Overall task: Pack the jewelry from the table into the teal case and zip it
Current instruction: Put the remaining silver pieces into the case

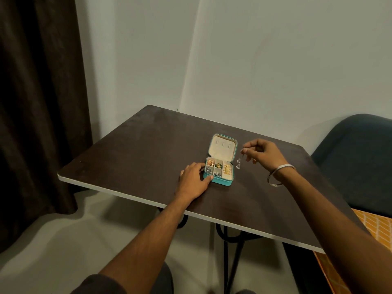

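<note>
The teal case [220,181] lies open on the dark table [137,149], its cream lid [222,148] standing up at the back. Its compartments hold gold, green and silver pieces of jewelry. My left hand [194,180] rests flat on the table against the case's left side, fingers touching its edge. My right hand [265,154] hovers just right of the lid, with thumb and fingers pinching the top of a small silver dangling piece of jewelry [239,163], which hangs beside the case above the table.
A silver bangle [280,175] circles my right wrist. A dark blue chair [356,158] stands to the right of the table, with an orange patterned cloth [375,230] below it. A dark curtain [38,102] hangs at the left. Walls stand close behind the table.
</note>
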